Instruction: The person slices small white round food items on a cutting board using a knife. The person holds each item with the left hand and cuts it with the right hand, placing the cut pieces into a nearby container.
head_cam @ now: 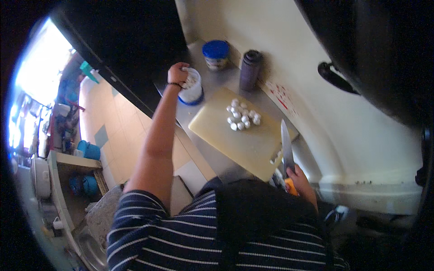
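Observation:
At the rim of a white plastic tub (193,88) with a blue base is my left hand (178,74), its fingers bent over the opening; pale pieces show inside the tub. Whether the fingers hold a piece is hidden. My right hand (299,181) grips the handle of a kitchen knife (287,144), blade pointing away from me, beside the right corner of a pale yellow cutting board (217,132). Several small white round pieces, apparently mushrooms (244,118), lie grouped on the board.
Behind the tub stands a blue-lidded container (216,56). A dark bottle (250,71) stands near the wall, beyond the board. The metal counter (203,145) ends at the left above a tiled floor. Blue buckets (89,150) and a metal sink (91,245) are farther left.

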`<state>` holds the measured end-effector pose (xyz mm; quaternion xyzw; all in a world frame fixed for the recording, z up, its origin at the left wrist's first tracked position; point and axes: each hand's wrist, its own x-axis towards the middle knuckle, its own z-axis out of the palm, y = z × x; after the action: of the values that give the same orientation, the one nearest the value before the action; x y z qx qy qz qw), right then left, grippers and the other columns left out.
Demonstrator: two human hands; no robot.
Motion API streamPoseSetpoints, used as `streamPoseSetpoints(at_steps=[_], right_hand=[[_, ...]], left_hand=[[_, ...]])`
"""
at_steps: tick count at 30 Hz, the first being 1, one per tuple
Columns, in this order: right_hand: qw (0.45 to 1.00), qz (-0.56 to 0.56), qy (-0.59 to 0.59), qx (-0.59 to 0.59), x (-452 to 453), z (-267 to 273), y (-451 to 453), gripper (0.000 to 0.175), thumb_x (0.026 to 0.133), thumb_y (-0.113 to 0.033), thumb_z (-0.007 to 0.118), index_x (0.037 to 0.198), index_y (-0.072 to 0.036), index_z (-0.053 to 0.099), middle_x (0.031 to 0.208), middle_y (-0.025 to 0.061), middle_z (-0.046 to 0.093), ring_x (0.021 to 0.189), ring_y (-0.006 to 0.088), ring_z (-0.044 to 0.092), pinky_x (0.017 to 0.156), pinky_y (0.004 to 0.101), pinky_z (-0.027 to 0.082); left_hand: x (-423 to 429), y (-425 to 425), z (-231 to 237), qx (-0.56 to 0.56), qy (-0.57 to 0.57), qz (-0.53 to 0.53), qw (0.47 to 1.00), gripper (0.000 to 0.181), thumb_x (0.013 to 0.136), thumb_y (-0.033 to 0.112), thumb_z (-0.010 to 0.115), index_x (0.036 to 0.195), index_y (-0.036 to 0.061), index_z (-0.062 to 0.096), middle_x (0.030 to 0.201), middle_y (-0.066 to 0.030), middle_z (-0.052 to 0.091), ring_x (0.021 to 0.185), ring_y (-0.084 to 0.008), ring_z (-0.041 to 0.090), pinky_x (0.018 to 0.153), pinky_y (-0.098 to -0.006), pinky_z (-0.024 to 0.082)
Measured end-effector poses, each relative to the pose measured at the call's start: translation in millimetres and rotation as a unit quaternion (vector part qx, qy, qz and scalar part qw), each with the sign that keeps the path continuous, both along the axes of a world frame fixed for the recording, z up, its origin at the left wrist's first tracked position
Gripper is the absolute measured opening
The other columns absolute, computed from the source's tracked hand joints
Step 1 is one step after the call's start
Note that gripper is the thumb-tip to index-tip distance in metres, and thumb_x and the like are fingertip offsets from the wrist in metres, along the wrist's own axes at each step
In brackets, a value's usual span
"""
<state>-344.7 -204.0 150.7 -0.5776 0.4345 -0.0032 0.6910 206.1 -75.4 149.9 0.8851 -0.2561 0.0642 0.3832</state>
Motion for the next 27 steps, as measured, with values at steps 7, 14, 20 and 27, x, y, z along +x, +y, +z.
streamPoseSetpoints(at_steps=[7, 14, 20, 27], right_hand=[[0.999, -0.011, -0.036, -0.001, 13, -8, 6, 0.032, 0.089, -0.012, 0.052, 0.118, -0.005, 0.039, 0.082, 0.0065, 0.052, 0.053, 0.0165, 0.056, 0.046, 0.0307, 0.049], [0.993, 0.022, -0.093, 0.067, 34, -7, 12, 0.035, 0.088, -0.008, 0.054, 0.119, -0.004, 0.039, 0.086, 0.0079, 0.055, 0.065, 0.0179, 0.060, 0.053, 0.0320, 0.052], [0.998, 0.049, -0.026, 0.036, 64, 8, 37, 0.045, 0.091, -0.012, 0.050, 0.129, -0.003, 0.029, 0.094, 0.0119, 0.055, 0.055, 0.0177, 0.060, 0.042, 0.0278, 0.048], [0.836, 0.304, 0.047, -0.453, 114, -40, 27, 0.037, 0.090, -0.025, 0.049, 0.119, -0.002, 0.045, 0.091, 0.0193, 0.059, 0.073, 0.0329, 0.061, 0.063, 0.0411, 0.050]], left_hand=[[-83, -21, -47, 0.071, -0.061, -0.205, 0.974, 0.036, 0.068, 0.011, 0.059, 0.104, 0.0139, 0.062, 0.111, -0.0146, 0.057, 0.104, -0.0331, 0.053, 0.092, -0.0401, 0.041], [-198, -22, -103, 0.211, -0.047, -0.376, 0.901, 0.031, 0.070, 0.016, 0.067, 0.100, 0.0165, 0.062, 0.117, -0.0070, 0.051, 0.112, -0.0296, 0.045, 0.093, -0.0420, 0.037], [-196, 9, -114, 0.144, -0.089, -0.430, 0.887, 0.029, 0.070, 0.018, 0.069, 0.099, 0.0186, 0.063, 0.116, -0.0048, 0.049, 0.110, -0.0265, 0.044, 0.093, -0.0435, 0.034], [-192, 56, -106, 0.037, 0.016, -0.363, 0.931, 0.046, 0.070, 0.021, 0.068, 0.113, 0.0156, 0.053, 0.122, -0.0075, 0.046, 0.114, -0.0280, 0.043, 0.095, -0.0459, 0.031]])
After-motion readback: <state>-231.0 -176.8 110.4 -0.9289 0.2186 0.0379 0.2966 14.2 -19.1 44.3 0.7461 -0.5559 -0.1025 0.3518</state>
